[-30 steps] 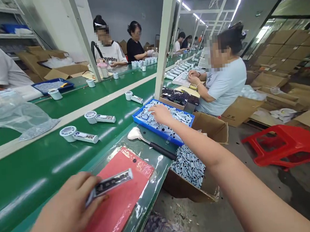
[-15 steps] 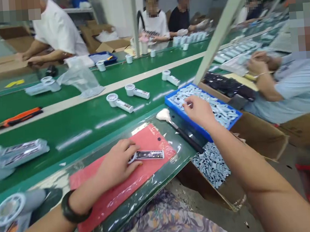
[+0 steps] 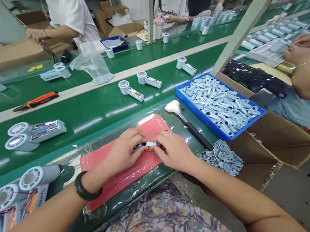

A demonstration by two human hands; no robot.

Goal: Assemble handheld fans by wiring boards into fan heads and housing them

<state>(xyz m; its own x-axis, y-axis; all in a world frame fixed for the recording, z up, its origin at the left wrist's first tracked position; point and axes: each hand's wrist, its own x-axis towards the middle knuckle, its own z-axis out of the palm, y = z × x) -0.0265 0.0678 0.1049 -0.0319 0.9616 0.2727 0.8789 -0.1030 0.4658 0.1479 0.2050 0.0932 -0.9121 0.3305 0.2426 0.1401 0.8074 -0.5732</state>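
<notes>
A pale-blue strip-shaped plastic piece (image 3: pixel 149 144) lies between my two hands, over the red mat (image 3: pixel 117 184). My left hand (image 3: pixel 126 146) is closed round the hair-dryer-shaped device, now mostly hidden under the fingers. From the other side, my right hand (image 3: pixel 174 148) pinches the right end of the plastic piece and presses it against the device. Right of the mat rests a hammer (image 3: pixel 189 124) with a white wrapped head. Beyond it, a blue tray (image 3: pixel 205 117) holds many similar plastic pieces.
Pale-blue hair-dryer-shaped devices (image 3: pixel 134 92) stand along the green conveyor (image 3: pixel 91 110). More, with wires showing, sit at lower left. Orange-handled pliers (image 3: pixel 41 101) lie on the divider. A cardboard box (image 3: pixel 265 170) stands below the tray. Co-workers sit across and at right.
My right hand has come left from the blue tray to the device, bringing a plastic piece. My left hand stays on the device over the mat. The view has shifted.
</notes>
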